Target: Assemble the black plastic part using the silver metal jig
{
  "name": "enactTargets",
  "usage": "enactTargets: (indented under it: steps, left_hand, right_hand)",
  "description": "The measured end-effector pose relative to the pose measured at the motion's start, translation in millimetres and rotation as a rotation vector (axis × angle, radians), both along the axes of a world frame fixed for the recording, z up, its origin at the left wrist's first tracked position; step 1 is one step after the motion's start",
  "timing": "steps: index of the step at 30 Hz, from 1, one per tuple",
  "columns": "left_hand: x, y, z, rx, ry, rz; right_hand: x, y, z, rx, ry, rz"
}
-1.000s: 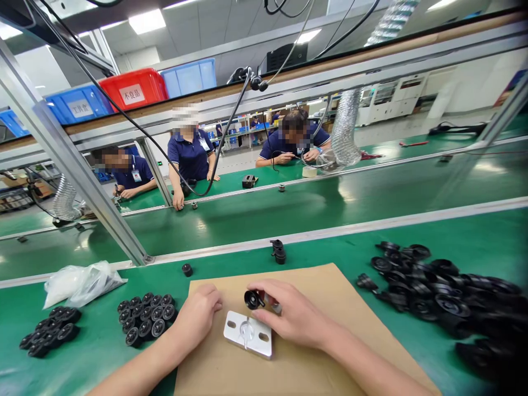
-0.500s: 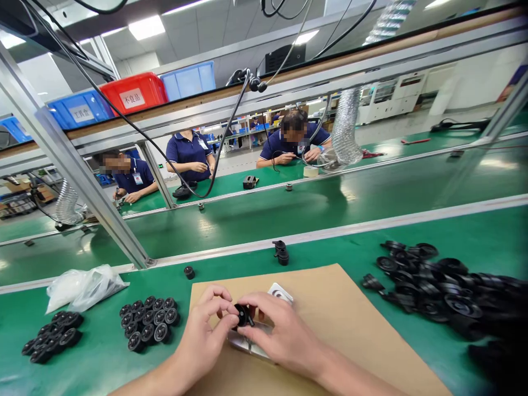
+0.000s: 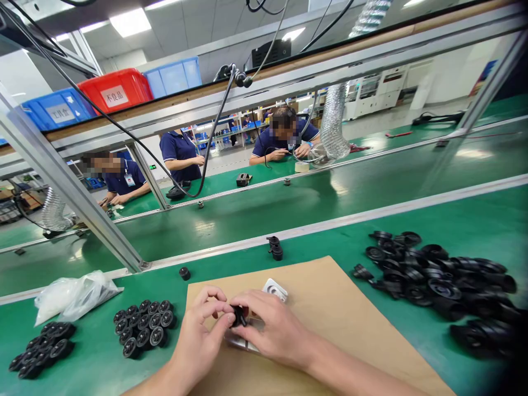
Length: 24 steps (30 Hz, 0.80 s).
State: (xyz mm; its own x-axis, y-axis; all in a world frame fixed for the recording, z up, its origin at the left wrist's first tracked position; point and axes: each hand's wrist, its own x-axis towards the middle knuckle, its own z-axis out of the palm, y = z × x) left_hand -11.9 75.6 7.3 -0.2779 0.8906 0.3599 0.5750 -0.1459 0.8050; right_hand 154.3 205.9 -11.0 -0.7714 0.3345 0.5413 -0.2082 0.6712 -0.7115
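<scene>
My left hand (image 3: pixel 202 338) and my right hand (image 3: pixel 270 330) meet over a brown cardboard sheet (image 3: pixel 330 313). Both pinch a small black round part (image 3: pixel 238 316) between their fingertips. A silver metal plate (image 3: pixel 274 289) lies tilted under the hands, mostly hidden, with one corner showing beyond my right fingers. A neat cluster of small black wheels (image 3: pixel 144 327) sits just left of my left hand on the green table.
A big heap of black round parts (image 3: pixel 437 278) lies at the right. More black wheels (image 3: pixel 39 352) and a clear plastic bag (image 3: pixel 72 297) sit at the far left. Loose black pieces (image 3: pixel 274 247) lie by the conveyor rail. Other workers sit across the belt.
My left hand came up from the table to join the right on the black part. The metal plate went from lying flat and visible to tilted beneath the hands. The view shifted slightly.
</scene>
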Motion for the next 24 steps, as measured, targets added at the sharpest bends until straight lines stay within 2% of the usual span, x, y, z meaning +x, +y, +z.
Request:
enactTargets:
  steps: [16, 24]
  left_hand:
    - [-1.1, -0.3, 2.0, -0.008, 0.041, 0.004]
    - [-0.6, 0.7, 5.4, -0.006, 0.028, -0.018]
  right_hand:
    - [-4.2, 0.1, -9.5, 0.088, 0.077, -0.020]
    - [-3.3, -2.7, -6.2, 0.125, 0.068, -0.040]
